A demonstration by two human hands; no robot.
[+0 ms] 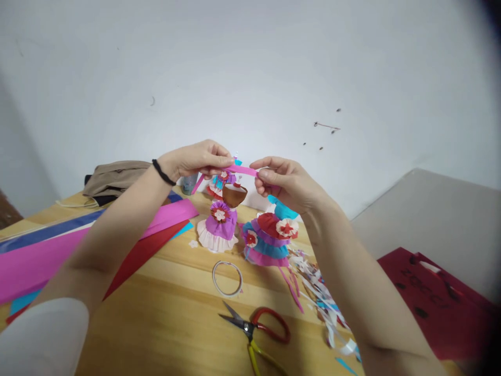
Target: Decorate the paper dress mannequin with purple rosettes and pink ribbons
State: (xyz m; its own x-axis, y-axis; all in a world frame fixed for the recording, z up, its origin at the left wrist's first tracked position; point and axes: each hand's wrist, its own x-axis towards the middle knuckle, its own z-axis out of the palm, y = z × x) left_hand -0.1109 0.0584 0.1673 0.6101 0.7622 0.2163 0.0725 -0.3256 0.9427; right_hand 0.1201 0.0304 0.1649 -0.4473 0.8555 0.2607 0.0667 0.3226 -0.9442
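A narrow pink strip is stretched between my two hands above the table. My left hand pinches it at one side, and a loose end hangs below the fingers. My right hand has the other side between thumb and fingers. Beneath them stands a small figure in a purple and pale pink ruffled paper dress. Right of it is a ruffled dress in red, purple and blue with flowers. Another small dressed figure is partly hidden behind my left hand.
On the wooden table lie open scissors, a tape roll and paper scraps. Pink sheets and red sheets spread at left, near a brown cloth. A red bag is at right.
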